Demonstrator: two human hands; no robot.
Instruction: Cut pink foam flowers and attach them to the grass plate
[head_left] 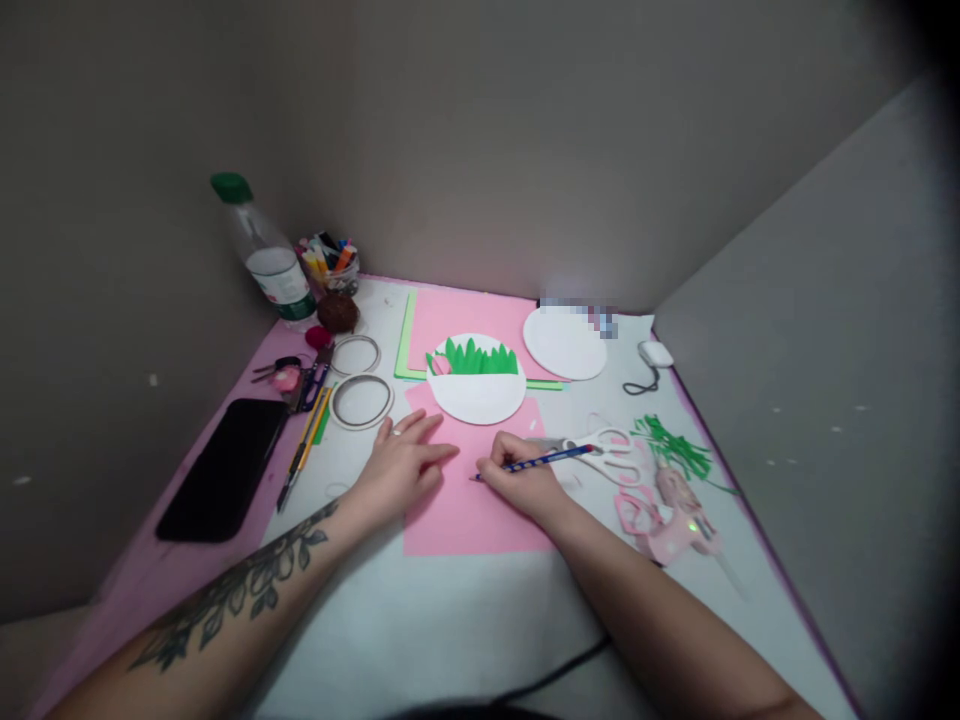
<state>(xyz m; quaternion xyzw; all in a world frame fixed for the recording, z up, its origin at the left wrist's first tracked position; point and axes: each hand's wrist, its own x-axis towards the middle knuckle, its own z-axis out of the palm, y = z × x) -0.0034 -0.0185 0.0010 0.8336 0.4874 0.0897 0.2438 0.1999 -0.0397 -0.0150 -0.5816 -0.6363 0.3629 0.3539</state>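
My right hand is closed around a blue pencil, its tip touching a pink paper sheet lying on the table. My left hand lies flat with fingers stretched out on the sheet's left edge, a ring on one finger. Just beyond the sheet sits a white paper plate with green paper grass and a small pink piece glued on.
White scissors, green paper scraps and a pink glue gun lie at the right. A second plate, tape rings, a phone, pencils, a marker cup and a bottle stand left and behind. Grey walls enclose the table.
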